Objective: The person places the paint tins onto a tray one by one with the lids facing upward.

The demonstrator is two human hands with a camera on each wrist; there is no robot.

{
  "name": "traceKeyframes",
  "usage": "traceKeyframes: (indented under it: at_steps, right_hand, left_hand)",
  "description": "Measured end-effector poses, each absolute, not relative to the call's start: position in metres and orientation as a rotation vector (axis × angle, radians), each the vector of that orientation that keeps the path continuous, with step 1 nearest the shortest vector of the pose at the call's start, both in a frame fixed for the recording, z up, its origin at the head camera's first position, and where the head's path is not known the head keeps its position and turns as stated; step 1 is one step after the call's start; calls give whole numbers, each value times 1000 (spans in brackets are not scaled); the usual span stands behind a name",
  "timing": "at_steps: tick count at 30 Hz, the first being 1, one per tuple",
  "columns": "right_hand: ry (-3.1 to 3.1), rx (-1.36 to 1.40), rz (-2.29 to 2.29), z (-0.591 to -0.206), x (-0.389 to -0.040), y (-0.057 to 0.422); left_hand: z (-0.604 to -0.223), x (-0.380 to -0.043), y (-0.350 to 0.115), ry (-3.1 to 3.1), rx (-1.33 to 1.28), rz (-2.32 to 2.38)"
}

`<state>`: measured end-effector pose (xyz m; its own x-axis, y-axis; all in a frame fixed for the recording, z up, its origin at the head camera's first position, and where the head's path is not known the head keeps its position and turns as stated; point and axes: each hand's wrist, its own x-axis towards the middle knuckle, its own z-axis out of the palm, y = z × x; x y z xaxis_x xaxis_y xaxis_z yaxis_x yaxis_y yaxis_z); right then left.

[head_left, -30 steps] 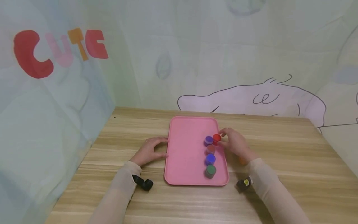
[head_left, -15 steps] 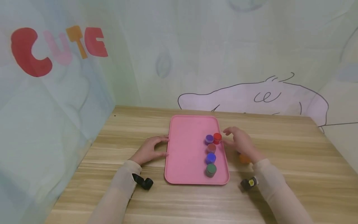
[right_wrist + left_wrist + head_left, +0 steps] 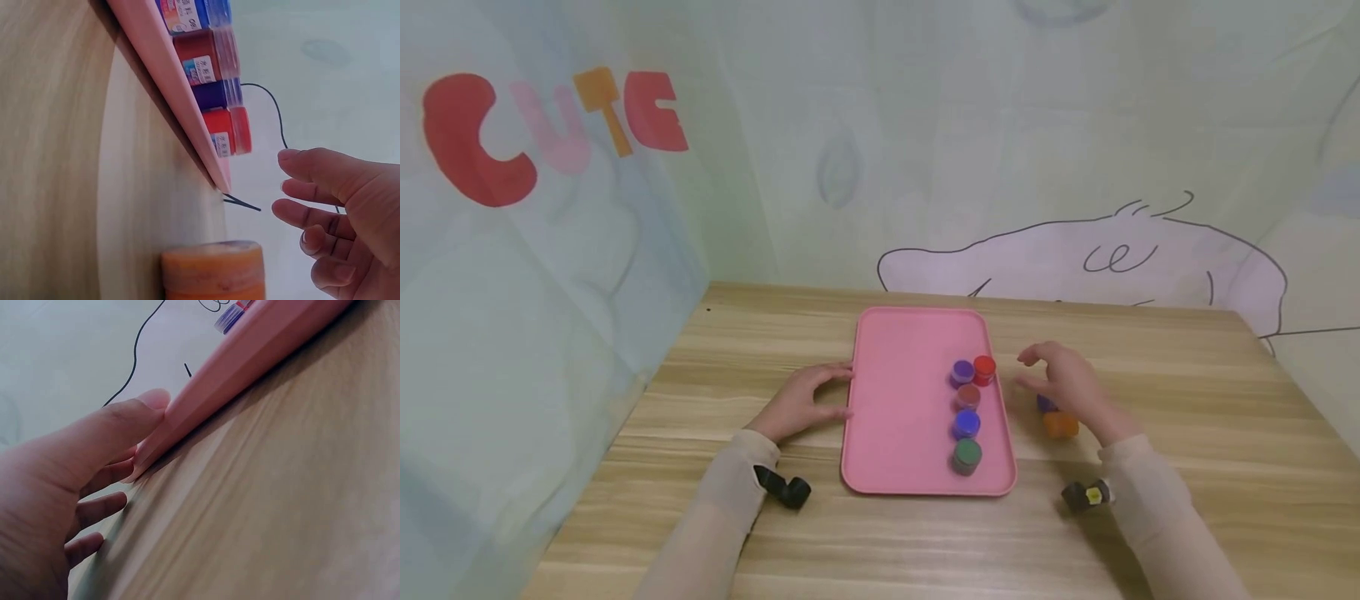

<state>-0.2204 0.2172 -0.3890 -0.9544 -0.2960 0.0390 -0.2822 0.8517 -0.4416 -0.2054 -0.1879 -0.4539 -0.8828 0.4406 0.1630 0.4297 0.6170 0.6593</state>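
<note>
A pink tray (image 3: 895, 392) lies on the table, with a column of small paint jars along its right side. From front to back stand a green jar (image 3: 967, 457), a blue jar (image 3: 966, 425), a brown jar (image 3: 967, 397) and a purple jar (image 3: 962, 373). The red jar (image 3: 984, 370) is beside the purple one, by the tray's right rim. My left hand (image 3: 797, 404) touches the tray's left edge with thumb and fingertips, fingers spread. Right of the tray hovers my right hand (image 3: 1071, 383), fingers loosely bent and holding nothing.
An orange jar (image 3: 1061, 425) stands on the wooden table (image 3: 917, 542) below my right hand. Behind it a dark purple-blue jar (image 3: 1045, 404) is partly hidden by the hand. A printed cloth backdrop (image 3: 790, 167) rises beyond the table's back edge.
My right hand has let go of the red jar and drawn away to the right, uncovering the orange jar and part of the dark one. The left hand stays at the tray's edge.
</note>
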Motion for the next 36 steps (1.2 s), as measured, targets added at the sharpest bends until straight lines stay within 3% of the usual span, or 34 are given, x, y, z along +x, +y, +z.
traceKeyframes:
  at_steps: [15, 36]
  right_hand:
    - [2991, -577, -638, -374, -199, 249]
    - [2892, -623, -469, -385, -209, 236]
  left_hand:
    - [-454, -202, -190, 2793, 772, 1139]
    - [-452, -196, -208, 2840, 740, 1094]
